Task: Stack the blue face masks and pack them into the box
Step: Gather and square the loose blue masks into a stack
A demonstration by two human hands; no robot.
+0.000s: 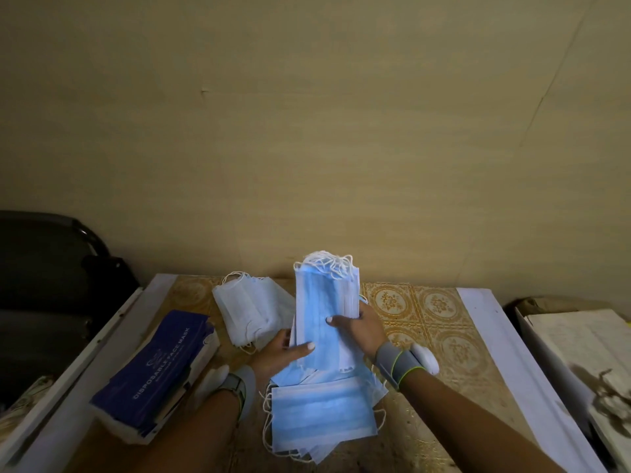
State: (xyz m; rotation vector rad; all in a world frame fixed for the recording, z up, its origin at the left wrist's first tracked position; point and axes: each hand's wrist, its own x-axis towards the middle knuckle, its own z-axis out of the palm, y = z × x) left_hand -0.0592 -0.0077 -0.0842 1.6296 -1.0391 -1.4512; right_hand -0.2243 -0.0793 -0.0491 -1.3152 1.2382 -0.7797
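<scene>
A thick stack of blue face masks stands on end above the table, white ear loops bunched at its top. My left hand grips its lower left side with the thumb across the front. My right hand clasps its right edge. Below them a loose pile of blue masks lies flat on the table. The dark blue box marked "Disposable Face Mask" lies at the left, tilted, its top side facing up.
A pile of masks with the white side up lies behind the box. The table has a patterned brown top with pale edges. A dark chair stands at the left, a cardboard box at the right, a wall close behind.
</scene>
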